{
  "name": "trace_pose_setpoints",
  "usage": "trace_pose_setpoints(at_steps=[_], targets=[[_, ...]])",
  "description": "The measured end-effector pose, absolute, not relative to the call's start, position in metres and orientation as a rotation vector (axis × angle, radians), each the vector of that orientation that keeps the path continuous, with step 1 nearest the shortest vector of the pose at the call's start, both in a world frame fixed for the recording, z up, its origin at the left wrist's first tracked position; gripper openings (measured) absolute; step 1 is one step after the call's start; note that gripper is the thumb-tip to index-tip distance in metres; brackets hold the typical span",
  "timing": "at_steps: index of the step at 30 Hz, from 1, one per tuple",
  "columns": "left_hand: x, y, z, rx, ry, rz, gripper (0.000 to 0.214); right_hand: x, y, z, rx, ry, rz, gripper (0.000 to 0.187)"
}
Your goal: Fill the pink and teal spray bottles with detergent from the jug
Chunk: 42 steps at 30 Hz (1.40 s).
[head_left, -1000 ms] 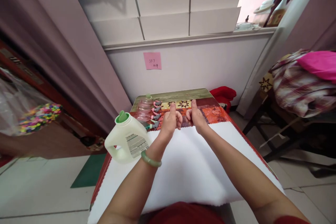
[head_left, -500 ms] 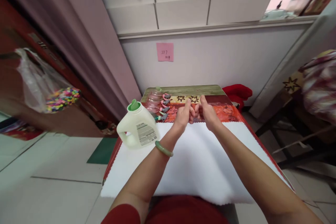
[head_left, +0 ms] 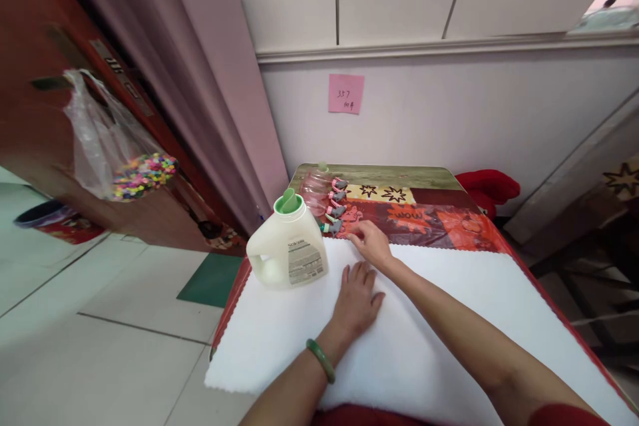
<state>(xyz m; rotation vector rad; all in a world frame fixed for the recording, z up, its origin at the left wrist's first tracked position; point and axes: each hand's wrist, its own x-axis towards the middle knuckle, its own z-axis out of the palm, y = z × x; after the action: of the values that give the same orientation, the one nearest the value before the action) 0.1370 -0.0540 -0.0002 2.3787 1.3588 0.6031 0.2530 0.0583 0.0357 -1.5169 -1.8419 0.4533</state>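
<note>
My left hand (head_left: 356,301), with a green bangle on the wrist, rests palm down on a white cloth (head_left: 424,319) with its fingers apart. Just beyond it, my right hand (head_left: 373,244) is held with loosely bent fingers pointing left, and nothing shows in it. Its fingertips are close to the trigger heads of several clear spray bottles (head_left: 315,203) lying on the table's far left. One nearest trigger head (head_left: 332,227) has a green collar; others are pink and grey. Left of my hands stands a cream detergent jug (head_left: 284,246) with a green cap and a printed label.
The table (head_left: 429,176) has a patterned red cover and stands against a wall with a pink note (head_left: 346,94). A plastic bag of colourful beads (head_left: 142,176) hangs from the door handle at left. Something red (head_left: 486,192) lies behind the right corner.
My hands were together in the air above the cloth. They have parted: the left has come down onto the cloth, the right has gone toward the spray bottles. The view has turned left.
</note>
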Motion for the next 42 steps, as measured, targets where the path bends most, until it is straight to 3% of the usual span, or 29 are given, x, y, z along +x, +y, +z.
trace_pose_setpoints(at_steps=[7,14,19,26,30,35,39,42], targets=[[0.134,-0.05,-0.007,2.448,1.378,0.609,0.053,0.19,0.11,0.021,-1.511,-2.127,0.297,0.039],[0.132,-0.05,-0.008,2.471,1.376,0.687,0.048,0.183,0.102,0.034,-1.485,-2.213,0.291,0.026],[0.131,-0.051,-0.012,2.5,1.36,0.758,0.044,0.235,0.068,0.072,-1.486,-2.162,0.041,0.024],[0.128,-0.048,-0.015,2.482,1.371,0.953,0.056,0.341,0.018,0.144,-1.46,-2.188,-0.355,0.021],[0.14,-0.04,-0.004,2.408,1.43,1.096,0.083,0.355,0.001,0.174,-1.277,-2.436,-0.254,0.029],[0.172,-0.02,0.008,2.103,1.407,1.177,0.12,0.332,0.005,0.169,-1.069,-2.508,-0.006,0.032],[0.186,-0.005,0.001,1.896,1.332,1.245,0.113,0.319,0.004,0.169,-0.965,-2.583,0.005,0.031],[0.186,-0.001,-0.007,1.809,1.321,1.289,0.098,0.326,-0.005,0.174,-1.053,-2.448,0.037,0.044]])
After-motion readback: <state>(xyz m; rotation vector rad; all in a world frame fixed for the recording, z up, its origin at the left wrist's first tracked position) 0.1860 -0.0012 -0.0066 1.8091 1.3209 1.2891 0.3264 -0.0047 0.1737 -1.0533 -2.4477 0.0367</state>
